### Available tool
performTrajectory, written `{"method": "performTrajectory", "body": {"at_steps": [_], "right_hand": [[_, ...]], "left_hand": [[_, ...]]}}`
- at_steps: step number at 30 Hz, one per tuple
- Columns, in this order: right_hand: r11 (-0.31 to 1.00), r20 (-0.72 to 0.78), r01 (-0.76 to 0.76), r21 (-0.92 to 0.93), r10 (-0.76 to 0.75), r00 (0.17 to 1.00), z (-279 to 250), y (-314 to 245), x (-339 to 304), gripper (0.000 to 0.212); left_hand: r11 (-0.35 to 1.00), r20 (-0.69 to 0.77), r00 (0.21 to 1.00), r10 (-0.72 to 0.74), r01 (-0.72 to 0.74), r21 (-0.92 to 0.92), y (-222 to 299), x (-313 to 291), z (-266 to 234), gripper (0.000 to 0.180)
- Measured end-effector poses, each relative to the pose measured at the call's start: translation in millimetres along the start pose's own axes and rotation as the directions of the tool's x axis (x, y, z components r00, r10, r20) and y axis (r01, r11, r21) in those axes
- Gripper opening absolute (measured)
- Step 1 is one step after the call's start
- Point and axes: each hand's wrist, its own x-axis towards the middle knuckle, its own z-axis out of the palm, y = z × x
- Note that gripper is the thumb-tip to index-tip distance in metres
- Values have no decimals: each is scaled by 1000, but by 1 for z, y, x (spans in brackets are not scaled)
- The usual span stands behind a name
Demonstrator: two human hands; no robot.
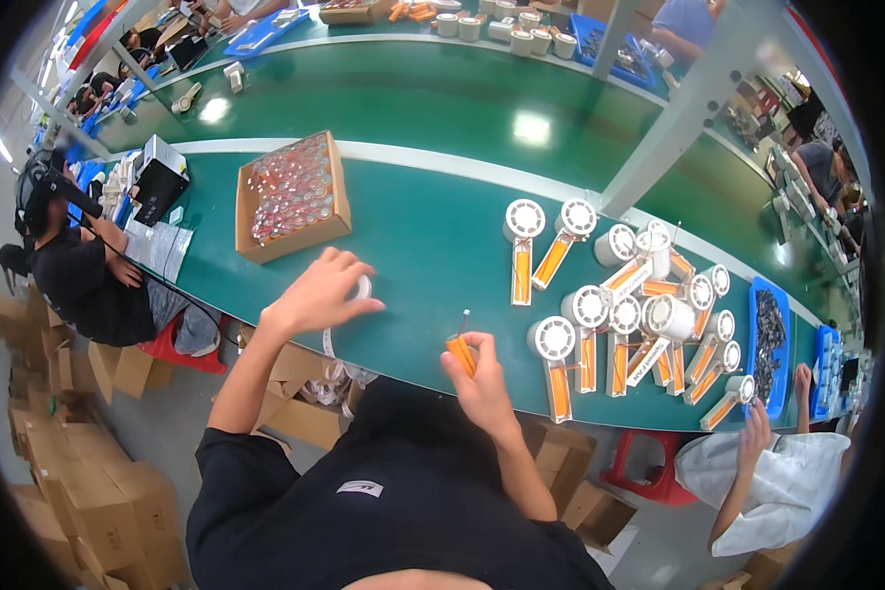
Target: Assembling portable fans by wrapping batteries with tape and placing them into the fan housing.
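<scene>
My left hand [320,293] hovers over the table's near edge, fingers bent and thumb stretched to the right. A white round piece [362,287] sits between its thumb and fingers, partly hidden by them. In my right hand [482,382], thumb and fingers close on an orange battery [460,354] with thin wires rising from its top to a small white end. To the right lie several white handheld fans [555,339], with round vented heads and orange strips in their open handles. An open cardboard box [339,206] full of small reddish, shiny pieces stands beyond my left hand.
A blue tray [779,388] of dark small parts stands at the table's right end, by a co-worker in a light top [777,482]. Another person in black [88,280] sits left. A white frame post [669,123] rises behind the fans. Cartons [118,492] crowd the floor.
</scene>
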Motion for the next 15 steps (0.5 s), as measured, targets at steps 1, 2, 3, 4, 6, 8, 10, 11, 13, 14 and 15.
{"method": "performTrajectory", "body": {"at_steps": [1, 2, 3, 4, 6, 8, 10, 11, 13, 14, 15], "right_hand": [[996, 12, -61, 71, 60, 998, -3, 6, -1, 28], [995, 6, -65, 80, 65, 998, -5, 9, 0, 28], [991, -13, 1, 136, 0, 1000, -5, 15, 1, 27], [979, -34, 69, 189, -64, 997, -6, 18, 1, 27], [989, -55, 102, 103, -97, 994, -13, 19, 3, 26], [991, -64, 135, 12, -134, 989, -15, 17, 5, 25], [988, -88, 141, 70, -135, 987, -15, 14, 5, 22], [988, -87, 141, 70, -135, 987, -15, 14, 5, 22], [974, 14, 32, 222, -36, 999, -15, 13, 4, 23], [974, 15, 31, 223, -36, 999, -15, 13, 4, 23], [953, 42, 92, 290, -109, 993, -13, 13, 4, 24]], "left_hand": [[1000, 4, 1000, 5, -5, 4, -16, -4, 11, 41], [995, -42, 996, -72, 75, 64, -28, -8, 20, 40], [981, -97, 985, -145, 156, 119, -32, -11, 23, 40], [981, -92, 986, -141, 151, 123, -35, -11, 24, 40], [991, -85, 988, -131, 133, 21, -37, -13, 24, 37], [992, -96, 988, -120, 123, 19, -42, -15, 28, 36], [994, -107, 989, -105, 108, 16, -39, -13, 24, 35], [984, -96, 979, -179, 177, -35, -36, -11, 21, 33], [966, -80, 965, -251, 245, -82, -29, -6, 20, 32], [909, -147, 941, -305, 242, -340, -25, -4, 23, 32], [795, -194, 908, -371, 203, -572, -20, -1, 26, 32]]}}
